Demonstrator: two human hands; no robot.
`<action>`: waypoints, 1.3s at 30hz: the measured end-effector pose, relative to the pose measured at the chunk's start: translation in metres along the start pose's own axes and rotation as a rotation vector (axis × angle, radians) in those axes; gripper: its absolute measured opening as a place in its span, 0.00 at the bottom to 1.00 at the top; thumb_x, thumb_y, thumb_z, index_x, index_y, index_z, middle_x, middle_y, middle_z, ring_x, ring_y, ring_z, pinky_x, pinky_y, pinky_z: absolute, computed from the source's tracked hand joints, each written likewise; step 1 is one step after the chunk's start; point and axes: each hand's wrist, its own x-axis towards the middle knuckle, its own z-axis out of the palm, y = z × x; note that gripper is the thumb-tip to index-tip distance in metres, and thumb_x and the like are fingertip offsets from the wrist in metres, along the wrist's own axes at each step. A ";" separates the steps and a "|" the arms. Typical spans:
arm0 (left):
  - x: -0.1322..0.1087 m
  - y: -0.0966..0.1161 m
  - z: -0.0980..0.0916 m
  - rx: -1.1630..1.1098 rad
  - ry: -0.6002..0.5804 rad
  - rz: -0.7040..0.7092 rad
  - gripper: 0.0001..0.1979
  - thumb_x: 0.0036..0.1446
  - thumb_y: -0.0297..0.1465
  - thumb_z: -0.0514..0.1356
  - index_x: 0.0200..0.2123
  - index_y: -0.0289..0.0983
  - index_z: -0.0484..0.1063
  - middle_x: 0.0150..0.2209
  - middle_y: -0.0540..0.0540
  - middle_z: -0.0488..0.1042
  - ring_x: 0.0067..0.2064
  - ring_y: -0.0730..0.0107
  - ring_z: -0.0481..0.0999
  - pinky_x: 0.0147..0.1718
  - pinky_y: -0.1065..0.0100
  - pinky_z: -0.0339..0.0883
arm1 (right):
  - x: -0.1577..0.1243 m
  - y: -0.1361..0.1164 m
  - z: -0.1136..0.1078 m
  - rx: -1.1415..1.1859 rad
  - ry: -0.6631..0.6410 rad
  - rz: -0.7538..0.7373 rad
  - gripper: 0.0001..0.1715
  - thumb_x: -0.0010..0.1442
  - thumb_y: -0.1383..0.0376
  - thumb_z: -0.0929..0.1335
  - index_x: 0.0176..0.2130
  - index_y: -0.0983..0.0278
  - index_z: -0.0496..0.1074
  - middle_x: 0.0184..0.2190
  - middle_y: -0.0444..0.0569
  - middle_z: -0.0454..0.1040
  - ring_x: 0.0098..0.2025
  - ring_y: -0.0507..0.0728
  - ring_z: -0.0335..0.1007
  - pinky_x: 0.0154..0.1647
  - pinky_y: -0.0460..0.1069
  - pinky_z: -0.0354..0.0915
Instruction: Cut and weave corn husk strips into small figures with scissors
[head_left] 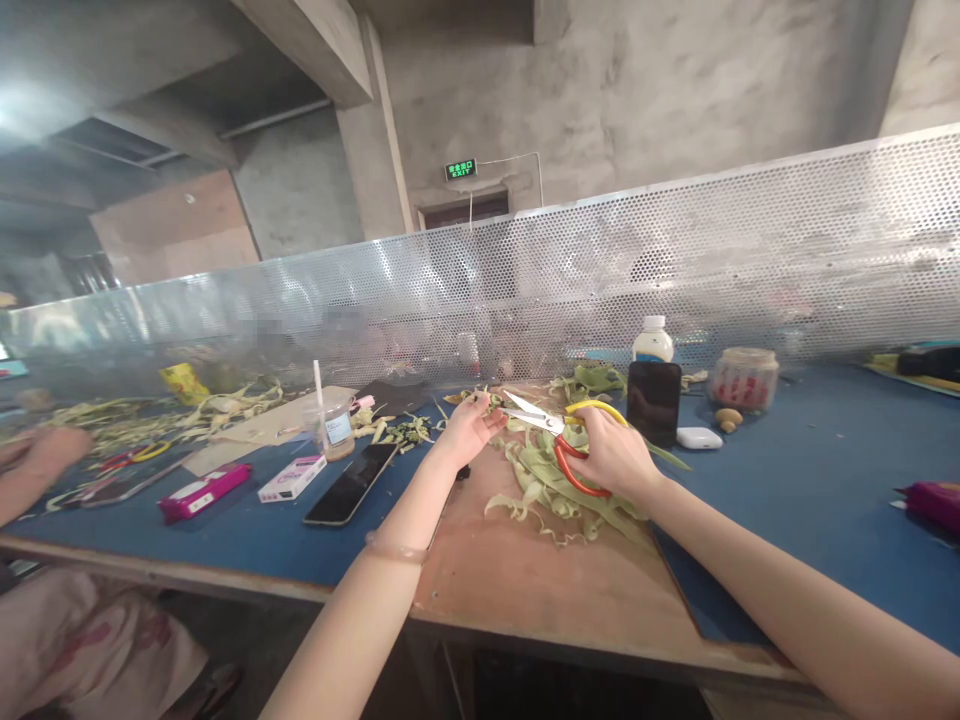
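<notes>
My right hand [611, 450] grips a pair of scissors [553, 420] with one red and one yellow handle, its blades spread apart and pointing left. Close to the blade tips, my left hand [472, 432] is raised with thumb and forefinger pinched together. Whatever sits in that pinch is too small to make out. Below the scissors, a heap of pale green leafy strips [555, 485] lies on a brown board [502, 580]. Small chopped green bits [409, 432] are scattered to the left of my left hand.
Left of my arm are a phone [352, 485], a small white box [292, 479], a magenta pack [204, 492] and a cup with straw [330, 425]. Rightward stand a bottle [652, 340], an upright phone [654, 402], an earbud case [699, 438] and a jar [744, 380]. Another person's hand [52, 455] is far left.
</notes>
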 end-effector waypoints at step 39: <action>0.001 -0.001 -0.003 0.090 -0.053 -0.020 0.13 0.41 0.33 0.68 0.24 0.34 0.67 0.24 0.48 0.75 0.28 0.68 0.76 0.35 0.65 0.69 | 0.000 0.001 0.001 -0.067 -0.040 -0.037 0.21 0.54 0.55 0.63 0.43 0.66 0.64 0.38 0.53 0.74 0.39 0.60 0.70 0.28 0.48 0.59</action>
